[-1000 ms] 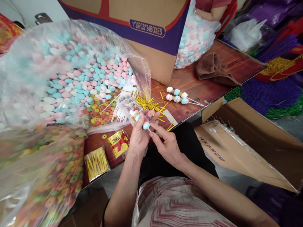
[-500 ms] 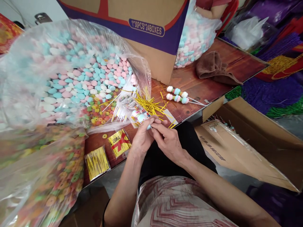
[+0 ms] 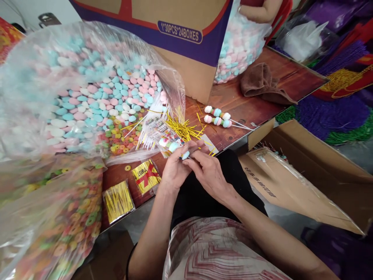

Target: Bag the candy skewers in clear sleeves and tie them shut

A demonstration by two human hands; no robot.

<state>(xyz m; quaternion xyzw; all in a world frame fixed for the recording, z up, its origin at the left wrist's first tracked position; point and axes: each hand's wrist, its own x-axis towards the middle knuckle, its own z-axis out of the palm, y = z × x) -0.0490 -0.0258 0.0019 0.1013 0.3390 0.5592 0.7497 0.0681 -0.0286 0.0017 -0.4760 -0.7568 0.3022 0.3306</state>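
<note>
My left hand point(image 3: 176, 167) is closed around a marshmallow skewer point(image 3: 173, 146), whose white, pink and blue pieces show beyond the fingers. A clear printed plastic bag point(image 3: 154, 125) reaches out past the skewer's tip; whether it encloses the whole skewer I cannot tell. At the near end, by a blue marshmallow, the fingers of my right hand point(image 3: 208, 171) are pinched together at the skewer; its stick is mostly hidden. Two finished-looking marshmallow skewers point(image 3: 217, 116) lie to the right on the wooden table point(image 3: 233, 93). Loose gold twist ties point(image 3: 185, 130) and white sticks point(image 3: 145, 136) lie just beyond my hands.
A large clear bag of marshmallows point(image 3: 96, 97) and a bag of gummy rings point(image 3: 72, 217) fill the left. Packs of twist ties point(image 3: 119, 201) lie near the edge. A tall carton point(image 3: 189, 74), brown cloth point(image 3: 259, 83), open box point(image 3: 329, 155) and another person's arm point(image 3: 259, 11) are around.
The skewer has come further into sight between my hands, with more of the blue marshmallow at its near end showing. My right fingers have shifted slightly; the view has moved a little.
</note>
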